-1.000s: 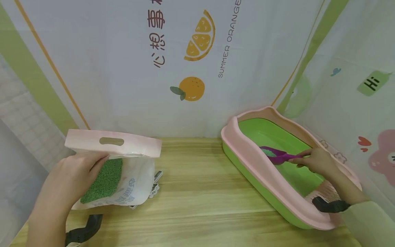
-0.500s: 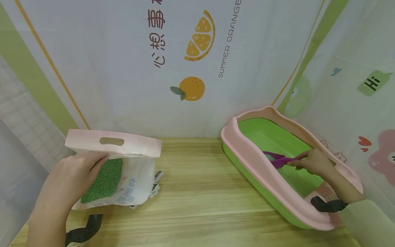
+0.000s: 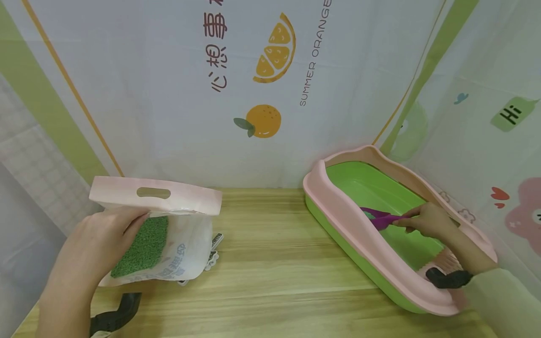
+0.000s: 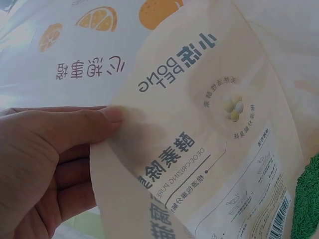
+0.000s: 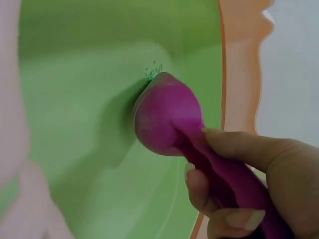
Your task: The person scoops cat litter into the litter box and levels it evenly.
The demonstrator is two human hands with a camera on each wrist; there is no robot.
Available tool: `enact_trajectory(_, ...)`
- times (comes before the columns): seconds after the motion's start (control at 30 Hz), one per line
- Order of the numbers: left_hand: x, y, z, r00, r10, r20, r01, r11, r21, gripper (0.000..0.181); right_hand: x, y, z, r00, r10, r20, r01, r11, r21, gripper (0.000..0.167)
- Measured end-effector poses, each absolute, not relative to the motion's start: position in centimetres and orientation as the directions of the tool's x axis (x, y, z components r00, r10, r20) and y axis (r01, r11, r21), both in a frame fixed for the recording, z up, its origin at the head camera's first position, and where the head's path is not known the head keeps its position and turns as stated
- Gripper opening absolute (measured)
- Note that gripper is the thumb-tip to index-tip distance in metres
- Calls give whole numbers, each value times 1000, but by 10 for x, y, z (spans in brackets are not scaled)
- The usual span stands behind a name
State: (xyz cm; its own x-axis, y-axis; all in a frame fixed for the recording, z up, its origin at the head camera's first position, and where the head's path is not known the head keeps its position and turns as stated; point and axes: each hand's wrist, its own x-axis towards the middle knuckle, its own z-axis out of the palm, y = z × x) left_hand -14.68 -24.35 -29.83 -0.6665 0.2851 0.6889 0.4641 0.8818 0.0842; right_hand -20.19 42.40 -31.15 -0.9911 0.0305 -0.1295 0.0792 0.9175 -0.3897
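At the left of the head view, my left hand (image 3: 90,239) pinches the upper edge of an open cat litter bag (image 3: 192,249). Green pellets (image 3: 145,246) show inside it. The left wrist view has the thumb pressed on the printed bag wall (image 4: 149,114), fingers behind. On the right, my right hand (image 3: 431,220) grips the handle of a purple scoop (image 3: 382,220), which is tilted inside the litter box (image 3: 342,211). From the right wrist, the scoop's rounded back (image 5: 169,114) faces me; a few green pellets (image 5: 154,72) lie by its tip on the green floor.
The litter box has a raised pink rim (image 3: 351,211) around its green basin. Partly hidden white-and-dark items (image 3: 213,253) lie beside the bag on the wooden table (image 3: 270,263). A printed cloth (image 3: 169,108) hangs behind.
My right hand has turned the scoop over to a steeper tilt and shifted slightly left; fewer pellets show in its bowl. The left hand and bag have stayed put.
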Motion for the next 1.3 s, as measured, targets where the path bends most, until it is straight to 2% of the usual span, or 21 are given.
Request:
enact_trajectory(0.17, -147, -244, -298, -667, 284, 689, 462, 883, 83, 16, -204, 420, -306, -988, 11, -152, 70, 919, -388, 46)
enact_trajectory(0.33, -147, -243, -299, -672, 284, 684, 458, 885, 83, 15, -208, 415, -299, -981, -13, -191, 66, 912, -405, 46)
enact_trajectory(0.63, -147, -244, -298, -667, 289, 687, 460, 885, 75, 14, -225, 415, -288, -972, -53, -230, 35, 932, -360, 40)
enact_trajectory(0.87, -145, -244, -297, -687, 281, 670, 450, 889, 89, 14, -236, 408, -275, -966, -81, -248, 2, 949, -316, 35)
enact_trajectory(1.17, -145, -243, -298, -672, 284, 684, 460, 884, 84, 14, -248, 399, -260, -948, -77, -308, 20, 954, -299, 26)
enact_trajectory(1.3, -145, -244, -298, -665, 289, 688, 466, 881, 80, 9, -253, 394, -252, -934, -89, -346, 8, 963, -269, 26)
